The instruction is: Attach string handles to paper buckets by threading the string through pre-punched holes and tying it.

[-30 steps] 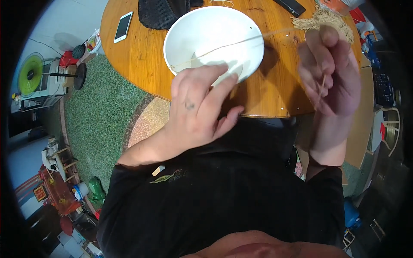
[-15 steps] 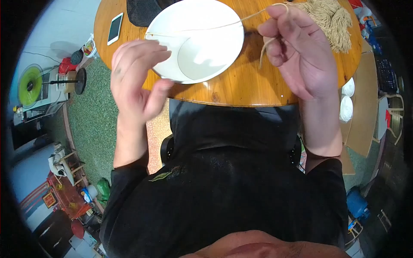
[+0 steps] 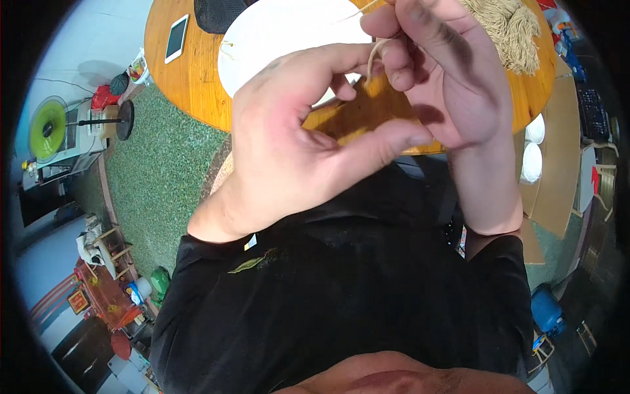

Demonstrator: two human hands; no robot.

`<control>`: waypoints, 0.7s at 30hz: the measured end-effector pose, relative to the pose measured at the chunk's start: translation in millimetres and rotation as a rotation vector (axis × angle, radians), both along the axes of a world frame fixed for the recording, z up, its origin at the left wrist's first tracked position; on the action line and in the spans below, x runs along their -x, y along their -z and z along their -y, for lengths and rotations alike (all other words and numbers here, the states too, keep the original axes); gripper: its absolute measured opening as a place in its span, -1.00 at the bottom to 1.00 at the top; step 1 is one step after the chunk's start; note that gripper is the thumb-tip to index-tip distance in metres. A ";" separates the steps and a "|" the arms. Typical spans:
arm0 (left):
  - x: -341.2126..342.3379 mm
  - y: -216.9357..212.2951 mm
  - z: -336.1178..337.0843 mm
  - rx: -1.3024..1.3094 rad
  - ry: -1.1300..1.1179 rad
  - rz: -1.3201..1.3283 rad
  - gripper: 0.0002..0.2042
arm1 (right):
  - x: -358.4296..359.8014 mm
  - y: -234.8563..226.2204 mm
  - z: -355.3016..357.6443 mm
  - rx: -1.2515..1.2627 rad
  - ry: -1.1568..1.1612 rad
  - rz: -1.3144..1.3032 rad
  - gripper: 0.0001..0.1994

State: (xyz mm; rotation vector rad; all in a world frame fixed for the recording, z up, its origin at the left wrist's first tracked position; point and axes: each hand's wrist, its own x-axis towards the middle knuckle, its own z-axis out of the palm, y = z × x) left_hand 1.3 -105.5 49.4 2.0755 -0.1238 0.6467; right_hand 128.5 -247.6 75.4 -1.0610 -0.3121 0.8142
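Observation:
A thin tan cord (image 3: pixel 371 60) is pinched in the fingers of my right hand (image 3: pixel 462 85), its short end hanging below them. Held out over the table, my left hand (image 3: pixel 279 148) has its thumb and fingers apart, with the fingertips right beside the cord end. Whether they touch it I cannot tell. Behind my hands is a large white bowl (image 3: pixel 275 29), partly covered by my left hand. A small knotted piece of tan cord (image 3: pixel 226 46) shows at the bowl's left side.
On the round wooden table (image 3: pixel 197 92) are a white phone (image 3: pixel 176 39) at the left, a black mesh item (image 3: pixel 213 14) at the back, and a hank of tan cord (image 3: pixel 508 36) at the right. A fan (image 3: pixel 47 129) stands left, cardboard (image 3: pixel 551 157) right.
My left hand has swung right, from beside the bowl to next to my right hand. My right hand, still pinching the cord, has shifted slightly up and left.

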 end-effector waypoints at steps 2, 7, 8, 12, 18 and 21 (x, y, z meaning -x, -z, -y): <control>0.6 1.4 8.8 0.134 0.014 -0.001 -0.53 | 0.8 -0.4 1.6 -0.010 -0.020 0.037 -0.70; 4.3 0.4 5.9 0.077 -0.125 -0.010 -0.79 | -31.6 54.1 -37.9 -1.096 -0.380 0.428 -0.69; 7.7 -0.6 2.0 0.070 -0.143 -0.039 -0.82 | -13.9 28.0 -15.3 -0.624 -0.209 0.300 -0.69; 13.9 5.0 -5.6 0.092 -0.226 -0.013 -0.88 | -21.5 13.8 8.8 -0.072 -0.129 0.181 -0.68; 21.3 -5.7 -12.9 -0.196 -0.225 -0.130 -0.85 | -12.4 -8.7 1.7 0.516 -0.081 0.464 -0.79; 18.4 -0.2 -14.2 -0.339 -0.210 -0.047 -0.86 | -3.4 43.6 21.5 0.511 0.427 1.079 -0.74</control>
